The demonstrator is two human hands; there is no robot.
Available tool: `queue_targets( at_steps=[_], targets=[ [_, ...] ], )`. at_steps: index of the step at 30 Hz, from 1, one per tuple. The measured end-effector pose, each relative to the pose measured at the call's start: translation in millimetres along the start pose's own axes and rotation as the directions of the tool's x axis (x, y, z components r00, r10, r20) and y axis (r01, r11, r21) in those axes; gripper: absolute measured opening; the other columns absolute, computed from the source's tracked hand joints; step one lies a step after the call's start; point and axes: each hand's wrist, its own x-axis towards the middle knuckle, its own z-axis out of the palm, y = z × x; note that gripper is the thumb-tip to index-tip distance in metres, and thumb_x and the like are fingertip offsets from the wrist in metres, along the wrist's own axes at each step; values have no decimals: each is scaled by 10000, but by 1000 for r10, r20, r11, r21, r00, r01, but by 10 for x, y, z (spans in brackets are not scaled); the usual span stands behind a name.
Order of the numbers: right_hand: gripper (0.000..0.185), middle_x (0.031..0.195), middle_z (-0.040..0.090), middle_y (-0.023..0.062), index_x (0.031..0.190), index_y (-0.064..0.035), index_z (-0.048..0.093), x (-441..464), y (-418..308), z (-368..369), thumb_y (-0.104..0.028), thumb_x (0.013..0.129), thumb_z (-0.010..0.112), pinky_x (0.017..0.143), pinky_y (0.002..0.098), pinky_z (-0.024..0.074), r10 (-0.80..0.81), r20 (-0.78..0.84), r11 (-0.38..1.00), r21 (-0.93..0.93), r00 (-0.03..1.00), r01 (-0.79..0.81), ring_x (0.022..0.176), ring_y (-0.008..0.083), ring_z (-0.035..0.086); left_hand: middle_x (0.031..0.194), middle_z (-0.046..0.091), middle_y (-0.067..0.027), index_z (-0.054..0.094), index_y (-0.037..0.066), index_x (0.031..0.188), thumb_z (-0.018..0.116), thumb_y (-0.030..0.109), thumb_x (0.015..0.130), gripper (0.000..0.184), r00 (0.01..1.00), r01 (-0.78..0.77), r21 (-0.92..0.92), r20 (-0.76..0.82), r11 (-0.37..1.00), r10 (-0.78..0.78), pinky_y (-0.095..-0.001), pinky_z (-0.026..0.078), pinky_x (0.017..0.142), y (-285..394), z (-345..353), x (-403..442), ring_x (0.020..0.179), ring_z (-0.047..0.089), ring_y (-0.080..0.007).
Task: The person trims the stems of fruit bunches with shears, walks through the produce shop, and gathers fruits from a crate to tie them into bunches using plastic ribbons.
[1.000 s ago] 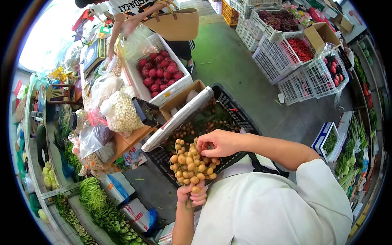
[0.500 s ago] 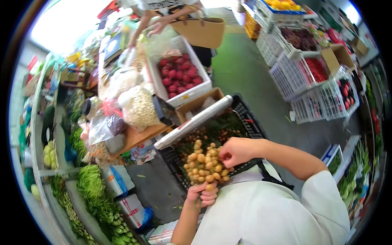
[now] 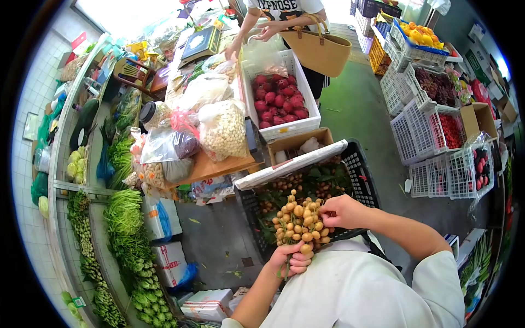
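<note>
A bunch of wampees [image 3: 298, 221], small oval yellow-brown fruits crowded on their stems, is held up in front of my body. My left hand [image 3: 292, 259] is closed around the stems at its lower end, with a thin stem poking out below the fist. My right hand [image 3: 345, 212] is closed in a pinch at the right side of the bunch, its fingertips against the fruit; what lies between them is partly hidden. Beneath the bunch stands a black plastic crate [image 3: 363, 176] holding more of these fruits and dark green leaves. A long white foam piece [image 3: 292, 164] lies across its far edge.
Beyond the crate are an open cardboard box [image 3: 301, 143] and a white foam box [image 3: 310, 116] of red fruit. A table [image 3: 210, 172] with bagged goods stands left, leafy vegetables [image 3: 128, 218] nearer. White baskets [image 3: 418, 131] are stacked right. Another person with a tan bag [image 3: 322, 52] stands opposite.
The view has shifted, so the whole scene sits farther right and slightly lower. Both hands stay on the bunch, which appears slightly turned. The other person's arm reaches lower over the bagged goods.
</note>
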Motion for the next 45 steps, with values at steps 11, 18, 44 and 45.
queue_targets(
  at_steps=[11,18,44,45],
  targets=[
    [186,765,711,40,926,12,729,-52,421,-171,-165,891,686,696,272,526,409,-431,906,299,804,-300,721,91,636,763,389,42,522,61,1141,462,324,1103,272,998,29,-112,53,993,-23,-236,287,500,-66,-122,-85,586,351,-55],
    [202,852,737,40,1021,-1,697,-142,24,-332,-180,928,698,693,258,525,393,-480,909,332,785,-252,720,72,626,797,412,23,549,56,1067,474,269,1099,229,962,-235,-28,-149,972,228,-248,348,596,-29,122,171,663,391,-86],
    [190,988,735,85,1088,-69,739,-209,-935,-244,-98,900,749,651,331,592,-480,-148,869,58,865,492,811,254,727,1089,702,-89,611,8,1238,560,193,1053,266,797,-386,427,-292,818,529,-306,576,731,-74,155,203,948,702,-188],
    [207,922,707,64,1103,-94,727,-188,-1099,-343,-119,897,731,584,335,550,-552,-301,793,100,778,601,721,238,689,1089,702,-89,611,8,1238,560,193,1053,266,799,-377,431,-296,820,523,-306,576,731,-67,179,189,948,702,-188]
  ],
)
